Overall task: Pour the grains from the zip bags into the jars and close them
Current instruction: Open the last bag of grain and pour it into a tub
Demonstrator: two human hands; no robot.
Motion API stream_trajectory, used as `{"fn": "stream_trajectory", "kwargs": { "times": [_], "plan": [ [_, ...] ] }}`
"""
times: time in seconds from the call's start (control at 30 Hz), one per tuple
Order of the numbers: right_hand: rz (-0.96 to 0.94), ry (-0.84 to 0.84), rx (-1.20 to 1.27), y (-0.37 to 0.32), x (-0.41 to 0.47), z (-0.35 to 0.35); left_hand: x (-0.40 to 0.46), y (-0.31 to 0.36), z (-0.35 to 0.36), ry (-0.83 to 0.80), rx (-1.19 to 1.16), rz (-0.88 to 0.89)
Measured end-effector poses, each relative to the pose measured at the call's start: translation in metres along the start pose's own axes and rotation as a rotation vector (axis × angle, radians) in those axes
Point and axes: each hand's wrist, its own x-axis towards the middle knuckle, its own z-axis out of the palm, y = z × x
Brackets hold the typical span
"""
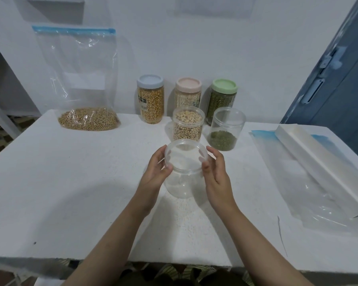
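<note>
An empty clear jar stands on the white table in front of me. My left hand and my right hand both grip its top rim, fingers curled round it from either side. I cannot tell whether a clear lid sits on it. Behind it stand a clear jar of beige beans and a clear jar partly filled with green beans. A zip bag with a blue seal leans on the wall at the back left, soybeans in its bottom.
Three lidded jars line the wall: a blue-lidded jar of corn, a pink-lidded one and a green-lidded one. Flat empty zip bags lie at the right under a long white box. A blue door is beyond.
</note>
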Motion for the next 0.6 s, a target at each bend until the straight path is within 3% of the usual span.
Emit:
{"fn": "stream_trajectory", "kwargs": {
  "times": [0.17,0.43,0.6],
  "plan": [
    [-0.016,-0.1,-0.059,-0.007,0.0,0.002,0.0,0.0,0.0,-0.015,0.008,0.006],
    [0.068,-0.033,-0.052,-0.003,-0.005,-0.002,0.0,0.001,-0.001,-0.034,0.017,0.001],
    [0.047,-0.096,-0.038,-0.013,-0.005,0.001,-0.001,-0.001,0.0,-0.046,0.023,0.019]
  ]
}}
